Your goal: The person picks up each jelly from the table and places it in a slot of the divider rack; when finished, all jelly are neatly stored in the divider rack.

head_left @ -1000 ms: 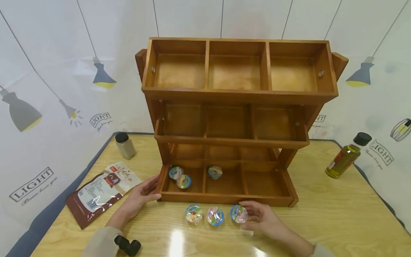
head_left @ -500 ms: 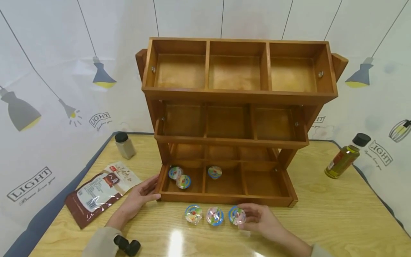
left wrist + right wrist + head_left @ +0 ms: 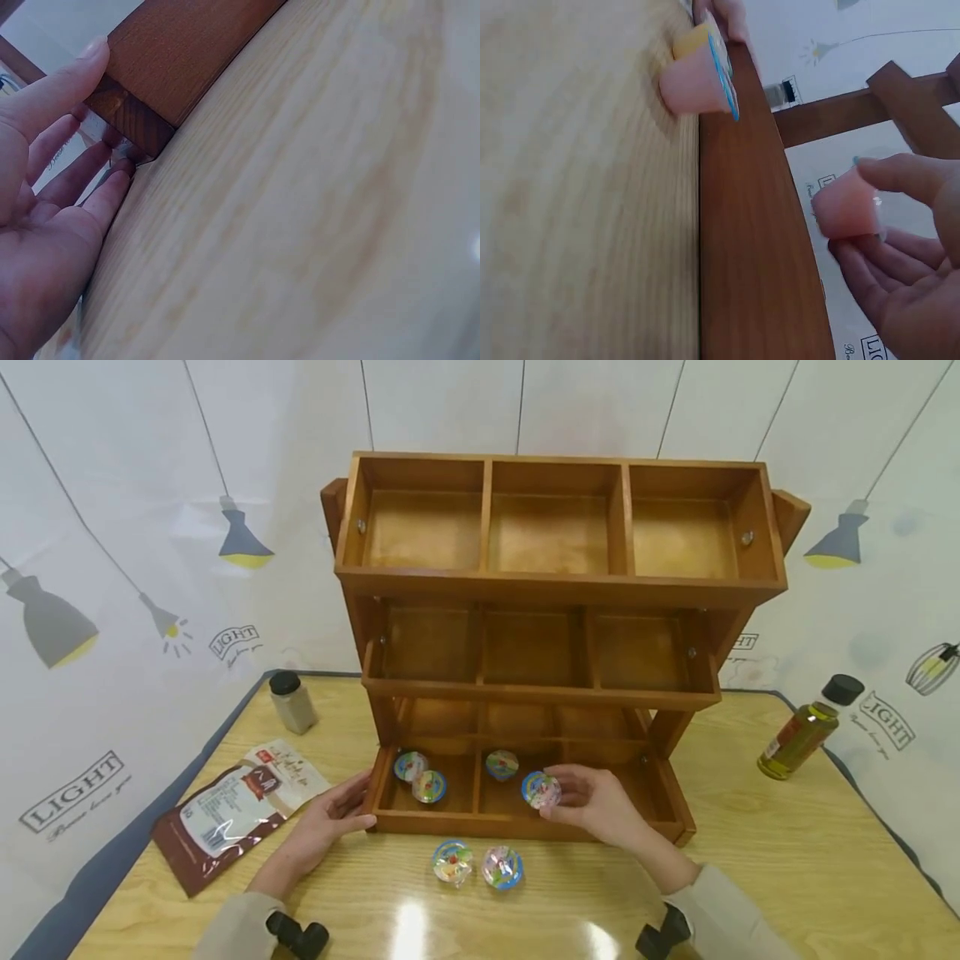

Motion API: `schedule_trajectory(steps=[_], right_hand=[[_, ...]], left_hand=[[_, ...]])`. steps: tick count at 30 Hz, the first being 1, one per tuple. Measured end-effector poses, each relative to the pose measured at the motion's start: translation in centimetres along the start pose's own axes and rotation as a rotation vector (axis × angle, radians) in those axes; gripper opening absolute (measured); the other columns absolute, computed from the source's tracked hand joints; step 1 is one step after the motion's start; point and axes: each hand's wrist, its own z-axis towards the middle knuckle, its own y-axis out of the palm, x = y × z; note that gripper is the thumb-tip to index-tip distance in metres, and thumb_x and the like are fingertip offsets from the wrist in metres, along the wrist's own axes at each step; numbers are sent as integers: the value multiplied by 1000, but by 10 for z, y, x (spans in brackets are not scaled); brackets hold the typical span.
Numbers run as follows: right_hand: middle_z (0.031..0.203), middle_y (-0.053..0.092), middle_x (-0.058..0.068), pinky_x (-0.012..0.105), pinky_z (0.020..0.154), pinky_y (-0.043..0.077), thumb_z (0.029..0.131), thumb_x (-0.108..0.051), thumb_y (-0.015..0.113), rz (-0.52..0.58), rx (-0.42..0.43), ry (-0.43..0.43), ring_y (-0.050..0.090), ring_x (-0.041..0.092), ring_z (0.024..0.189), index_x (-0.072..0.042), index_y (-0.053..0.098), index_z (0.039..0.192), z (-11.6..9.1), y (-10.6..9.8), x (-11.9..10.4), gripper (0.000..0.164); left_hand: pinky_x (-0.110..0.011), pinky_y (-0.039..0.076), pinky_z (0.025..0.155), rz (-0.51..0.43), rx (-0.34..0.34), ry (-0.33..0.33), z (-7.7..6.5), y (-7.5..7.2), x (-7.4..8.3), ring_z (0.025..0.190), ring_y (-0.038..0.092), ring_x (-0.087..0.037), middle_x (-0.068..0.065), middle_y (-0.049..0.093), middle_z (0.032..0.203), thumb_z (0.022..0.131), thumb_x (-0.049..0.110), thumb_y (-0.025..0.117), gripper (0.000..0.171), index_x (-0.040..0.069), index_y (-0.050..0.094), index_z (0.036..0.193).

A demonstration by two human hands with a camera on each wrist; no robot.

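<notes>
My right hand [image 3: 600, 803] pinches a pink jelly cup [image 3: 847, 206] by its rim, between thumb and fingers. In the head view that cup overlaps the bottom tier's middle compartment. My left hand [image 3: 327, 818] holds the front left corner of the wooden three-tier rack [image 3: 525, 823], thumb on the front board and fingers along the side. Two jelly cups, one yellow [image 3: 452, 862] and one pink [image 3: 694, 84], stand on the table before the rack. Two more jelly cups [image 3: 429, 787] lie in the bottom left compartment, and another jelly cup [image 3: 502, 764] is in the middle one.
A brown and white food pouch [image 3: 232, 810] lies left of the rack, with a black-capped spice jar [image 3: 294, 702] behind it. At the right stands an oil bottle [image 3: 808, 727]. The rack's upper tiers [image 3: 558, 581] overhang the bottom one.
My right hand has lifted the rightmost jelly cup off the table and carried it forward over the front board to the bottom tier. The left hand stays at the rack's corner.
</notes>
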Motion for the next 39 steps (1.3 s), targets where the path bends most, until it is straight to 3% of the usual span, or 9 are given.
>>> schedule_trajectory(steps=[9,18,24,31,35,39], right_hand=[[92,66,9,27,67,53,66,-19,76,-290,-62,134,61,16,80,1,61,106,38,14,0,47],[98,64,13,28,65,53,67,-12,74,-272,-113,200,62,17,81,1,59,108,42,17,-2,46],[97,65,11,28,67,53,66,-10,75,-308,-91,206,60,17,82,1,59,107,42,19,-5,45],[100,63,13,30,70,53,69,-12,73,-346,-82,123,59,20,84,2,56,111,34,17,-10,48],[108,60,19,34,73,54,74,-13,70,-251,-30,19,60,28,92,3,52,116,23,14,-15,49],[104,60,20,27,72,54,76,-14,69,-90,21,-79,60,23,88,1,52,116,9,17,-13,46]], left_hand=[[-9,40,92,-14,-3,-5,1,0,-1,112,41,12,-12,28,144,79,17,66,72,12,29,140],[-9,40,93,-4,-5,12,2,1,2,118,39,4,-14,28,144,78,16,66,72,10,29,139],[-9,40,93,2,-2,18,2,0,0,114,40,9,-16,29,143,78,17,66,73,9,29,139],[-9,40,92,-26,-3,8,1,2,-2,111,42,12,-17,28,143,78,16,67,73,7,28,139],[-8,40,92,-27,-7,20,-1,2,-1,111,41,12,-17,26,144,78,15,66,73,7,27,139],[-8,39,93,-23,-10,34,-1,1,0,111,41,11,-17,26,144,79,14,65,72,7,27,140]])
